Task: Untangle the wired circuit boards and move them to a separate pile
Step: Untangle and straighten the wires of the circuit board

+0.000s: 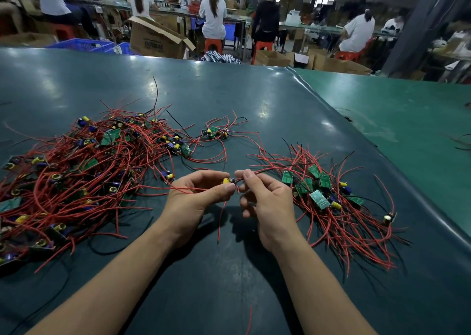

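Head view: left hand (197, 197) and right hand (265, 202) both pinch one small board (228, 181) between them above the tabletop (229, 100), its red wires (188, 189) trailing left; tangled heap (76, 176) lies left, sorted pile (328, 202) right

Dark green table (229, 283) bears tangled pile (76, 182) and sorted pile (336, 202).

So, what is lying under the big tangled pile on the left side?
Under the big tangled pile only the dark green table mat shows through gaps. Boards and wires on top hide whatever lies lower.
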A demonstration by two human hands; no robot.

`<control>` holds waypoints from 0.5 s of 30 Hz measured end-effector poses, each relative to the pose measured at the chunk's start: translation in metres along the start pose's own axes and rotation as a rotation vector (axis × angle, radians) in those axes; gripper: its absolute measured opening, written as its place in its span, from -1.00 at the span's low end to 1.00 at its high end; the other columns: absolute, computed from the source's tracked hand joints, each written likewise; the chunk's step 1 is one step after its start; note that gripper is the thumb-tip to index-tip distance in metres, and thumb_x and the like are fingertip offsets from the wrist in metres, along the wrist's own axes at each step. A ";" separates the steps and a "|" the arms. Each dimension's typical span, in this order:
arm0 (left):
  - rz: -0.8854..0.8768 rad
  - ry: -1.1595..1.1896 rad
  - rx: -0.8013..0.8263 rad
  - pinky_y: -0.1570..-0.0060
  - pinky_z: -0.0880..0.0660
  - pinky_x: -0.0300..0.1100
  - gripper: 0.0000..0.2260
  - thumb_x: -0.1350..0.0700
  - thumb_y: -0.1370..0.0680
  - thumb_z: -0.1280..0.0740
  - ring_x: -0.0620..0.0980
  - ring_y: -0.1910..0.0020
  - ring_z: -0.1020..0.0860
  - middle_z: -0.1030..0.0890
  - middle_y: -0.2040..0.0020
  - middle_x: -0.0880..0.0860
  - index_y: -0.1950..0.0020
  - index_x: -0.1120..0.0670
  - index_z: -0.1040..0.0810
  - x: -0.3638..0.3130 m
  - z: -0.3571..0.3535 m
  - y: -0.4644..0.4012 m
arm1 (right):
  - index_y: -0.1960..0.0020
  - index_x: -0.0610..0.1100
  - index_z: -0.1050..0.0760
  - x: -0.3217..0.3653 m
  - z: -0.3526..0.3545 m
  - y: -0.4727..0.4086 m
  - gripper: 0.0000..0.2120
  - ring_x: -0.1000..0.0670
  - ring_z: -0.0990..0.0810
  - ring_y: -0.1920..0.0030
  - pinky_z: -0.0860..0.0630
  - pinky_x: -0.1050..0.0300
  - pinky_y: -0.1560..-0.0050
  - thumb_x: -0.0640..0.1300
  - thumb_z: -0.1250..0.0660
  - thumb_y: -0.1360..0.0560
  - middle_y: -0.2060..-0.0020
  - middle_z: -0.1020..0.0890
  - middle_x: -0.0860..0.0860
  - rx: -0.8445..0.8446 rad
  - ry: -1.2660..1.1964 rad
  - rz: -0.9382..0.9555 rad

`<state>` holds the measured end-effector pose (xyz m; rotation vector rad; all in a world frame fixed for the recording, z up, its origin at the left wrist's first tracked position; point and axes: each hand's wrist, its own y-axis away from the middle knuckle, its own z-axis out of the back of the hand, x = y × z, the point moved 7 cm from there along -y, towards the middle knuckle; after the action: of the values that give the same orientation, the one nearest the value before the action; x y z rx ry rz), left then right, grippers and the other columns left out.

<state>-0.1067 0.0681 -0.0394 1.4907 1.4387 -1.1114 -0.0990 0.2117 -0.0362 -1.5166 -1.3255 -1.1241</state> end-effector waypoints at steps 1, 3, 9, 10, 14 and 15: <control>0.004 -0.006 0.003 -0.02 -0.57 -0.06 -0.64 0.17 -0.21 -0.54 0.08 0.12 -0.64 -0.69 0.13 0.16 0.03 0.22 -0.65 0.000 0.000 0.000 | 0.12 -0.13 -0.68 0.000 0.002 -0.001 -0.83 0.11 -0.42 0.50 -0.32 0.28 0.57 -0.16 -0.35 -0.57 0.41 -0.55 0.06 -0.018 0.017 0.007; 0.008 -0.030 0.017 0.09 -0.59 -0.15 -0.65 0.15 -0.20 -0.55 0.04 0.19 -0.64 -0.69 0.16 0.15 0.05 0.22 -0.65 0.000 -0.002 0.000 | 0.15 -0.11 -0.69 0.002 0.008 -0.003 -0.86 0.14 -0.44 0.49 -0.35 0.29 0.52 -0.18 -0.39 -0.54 0.44 -0.56 0.10 -0.104 0.074 0.054; -0.019 -0.074 0.025 0.17 -0.58 -0.23 -0.66 0.09 -0.16 -0.58 0.00 0.25 -0.63 -0.70 0.19 0.15 0.13 0.18 -0.69 -0.002 -0.004 0.001 | 0.25 -0.07 -0.64 0.009 0.012 -0.004 -0.81 0.16 -0.52 0.38 -0.42 0.28 0.41 -0.22 -0.40 -0.53 0.20 -0.70 0.18 -0.176 0.217 0.201; -0.009 -0.062 0.027 0.15 -0.58 -0.20 -0.66 0.09 -0.16 -0.58 0.01 0.24 -0.63 -0.70 0.19 0.16 0.12 0.18 -0.68 -0.001 -0.003 0.001 | 0.22 -0.10 -0.66 0.007 0.014 -0.005 -0.84 0.14 -0.49 0.42 -0.40 0.28 0.47 -0.20 -0.41 -0.52 0.26 -0.69 0.14 -0.183 0.163 0.172; -0.014 -0.073 0.029 0.15 -0.58 -0.21 -0.65 0.10 -0.17 -0.58 0.01 0.26 -0.62 -0.69 0.20 0.17 0.12 0.20 -0.67 -0.003 -0.004 0.001 | 0.14 -0.20 -0.66 0.003 0.026 -0.010 -0.90 0.12 -0.44 0.53 -0.32 0.29 0.59 -0.19 -0.42 -0.52 0.48 -0.57 0.09 -0.277 0.019 0.114; -0.024 -0.085 0.031 0.16 -0.58 -0.23 -0.67 0.11 -0.18 -0.57 0.00 0.26 -0.62 -0.69 0.20 0.18 0.12 0.21 -0.67 -0.004 -0.005 0.001 | 0.11 -0.20 -0.66 0.002 0.028 -0.010 -0.92 0.13 -0.45 0.52 -0.33 0.29 0.59 -0.21 -0.41 -0.53 0.45 -0.60 0.12 -0.289 0.018 0.118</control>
<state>-0.1050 0.0716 -0.0343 1.4338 1.3904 -1.2020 -0.1063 0.2400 -0.0413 -1.7628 -1.0792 -1.2911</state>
